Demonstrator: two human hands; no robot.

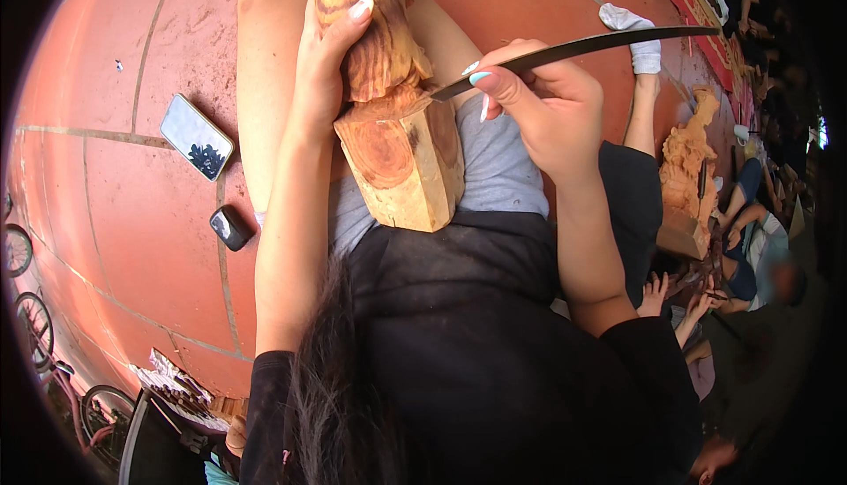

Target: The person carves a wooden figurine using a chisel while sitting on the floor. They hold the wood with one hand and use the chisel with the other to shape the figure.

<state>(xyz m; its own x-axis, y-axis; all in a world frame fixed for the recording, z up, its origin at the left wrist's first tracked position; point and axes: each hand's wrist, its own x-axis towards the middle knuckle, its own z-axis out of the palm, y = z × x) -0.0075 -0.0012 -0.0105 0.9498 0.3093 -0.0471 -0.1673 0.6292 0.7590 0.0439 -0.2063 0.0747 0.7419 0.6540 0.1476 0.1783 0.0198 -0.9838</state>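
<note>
A wooden carving [381, 60] lies across my lap, its rounded, grooved upper part pointing away from me. Its squared pale base [408, 176] rests near my waist. My left hand [335, 44] is wrapped round the left side of the upper part, thumb on top. In my right hand [547, 101] a long, thin, dark file [609, 44] is pinched between thumb and fingers. The file's near end meets the carving at the notch just above the base, while its other end reaches out to the right. The file's surface is too dark to make out teeth.
On the red tiled floor [106, 185] to my left lie a phone [197, 137] and a small black case [231, 227]. To the right stand another carving [693, 163] and a person's white-socked foot [631, 26]. Several tools [190, 392] lie at lower left, near bicycles [35, 331].
</note>
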